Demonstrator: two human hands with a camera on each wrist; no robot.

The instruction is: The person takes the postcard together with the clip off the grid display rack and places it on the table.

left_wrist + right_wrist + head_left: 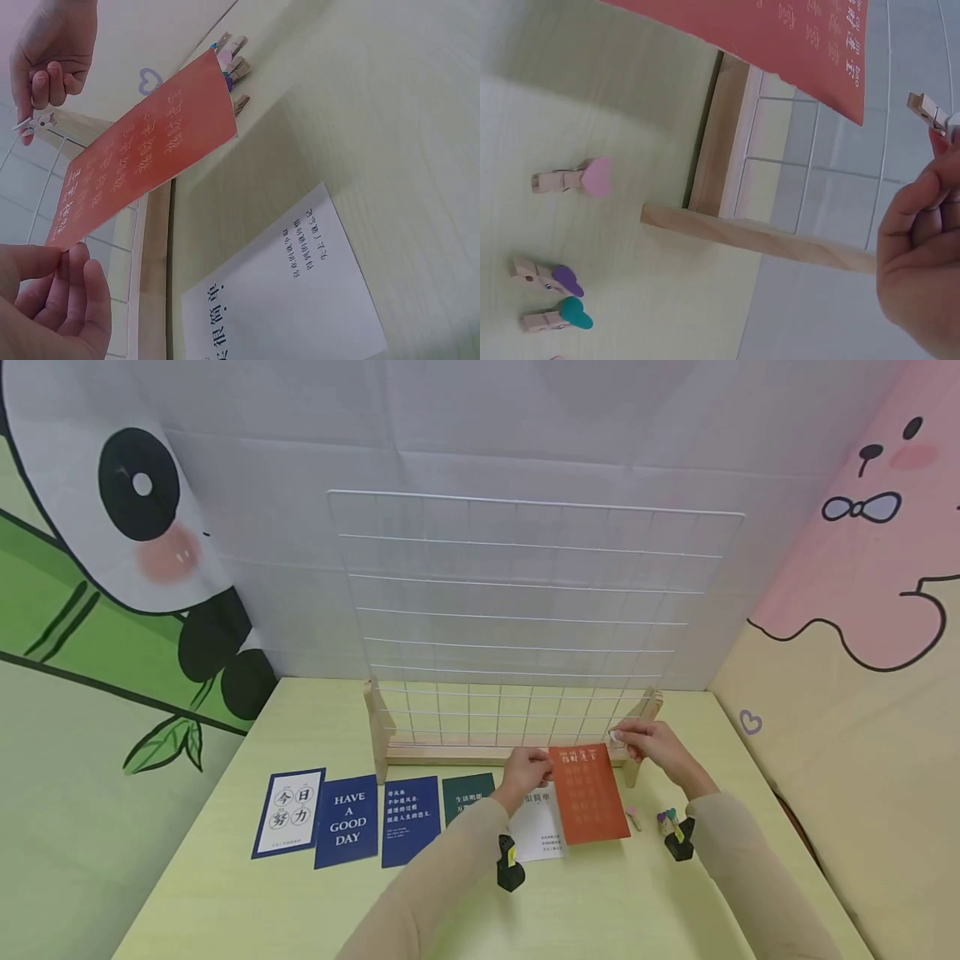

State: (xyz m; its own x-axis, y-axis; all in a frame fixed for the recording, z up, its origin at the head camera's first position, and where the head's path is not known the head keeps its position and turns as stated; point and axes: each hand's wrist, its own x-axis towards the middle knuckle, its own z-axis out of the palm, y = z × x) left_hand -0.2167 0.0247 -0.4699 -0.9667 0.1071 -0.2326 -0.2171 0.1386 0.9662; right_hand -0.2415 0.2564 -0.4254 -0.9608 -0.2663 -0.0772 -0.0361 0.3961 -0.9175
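My left hand [527,774] pinches an orange-red card [591,797] by its upper left corner, between thumb and fingers. The card hangs in front of the wire grid's lower right part, and its white lettering faces me. To the right of it, my right hand [654,745] pinches a small wooden clothespin [928,111] with a whitish decoration, held beside the grid wires and apart from the card. Below the raised card lies a white card [285,289] with dark lettering, partly hidden in the head view by the red one.
The white wire grid [517,589] stands upright in a wooden base [450,753]. On the table lie a white card with a blue border [288,812], two blue cards [347,821] and a green card [467,793]. Heart-topped clothespins [559,180] lie at the right.
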